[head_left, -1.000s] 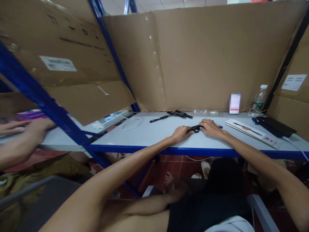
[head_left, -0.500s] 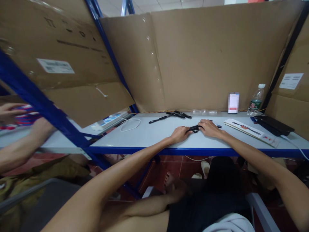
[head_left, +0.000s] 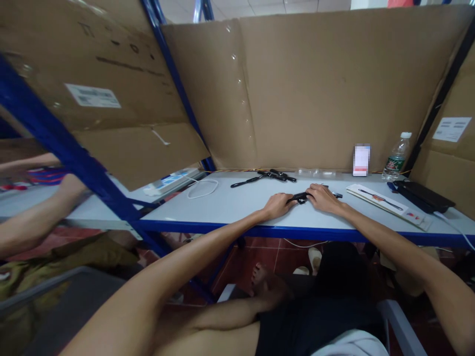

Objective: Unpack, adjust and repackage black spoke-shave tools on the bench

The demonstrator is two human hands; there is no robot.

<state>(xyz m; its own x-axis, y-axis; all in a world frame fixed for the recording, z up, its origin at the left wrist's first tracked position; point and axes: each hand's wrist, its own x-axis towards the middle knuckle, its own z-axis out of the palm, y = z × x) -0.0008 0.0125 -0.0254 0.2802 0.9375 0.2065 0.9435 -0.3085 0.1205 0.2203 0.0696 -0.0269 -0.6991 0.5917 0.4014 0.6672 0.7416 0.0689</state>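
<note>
Rising behind the work area, a brown cardboard panel (head_left: 326, 89) forms the backdrop for a pale tabletop (head_left: 222, 210) edged in blue, where a seated person works. A blue post (head_left: 76, 153) slants across the left, a co-worker's forearm (head_left: 40, 217) showing on its far side. At right lies a long printed package (head_left: 386, 202), set at an angle just beside a flat black case (head_left: 423, 195). Black pieces (head_left: 267, 178) lie jumbled toward the rear, left of center. A clear bottle (head_left: 396, 158) with a green label and white cap stands upright at the back right. Near the front edge, the person's left hand (head_left: 278, 206) and right hand (head_left: 322, 198) are both curled in a grasp. A phone (head_left: 361, 160), its screen blurred, stands left of the bottle. Clasped by both hands is a small black object (head_left: 299, 198), its middle exposed between them, its ends hidden by fingers.
</note>
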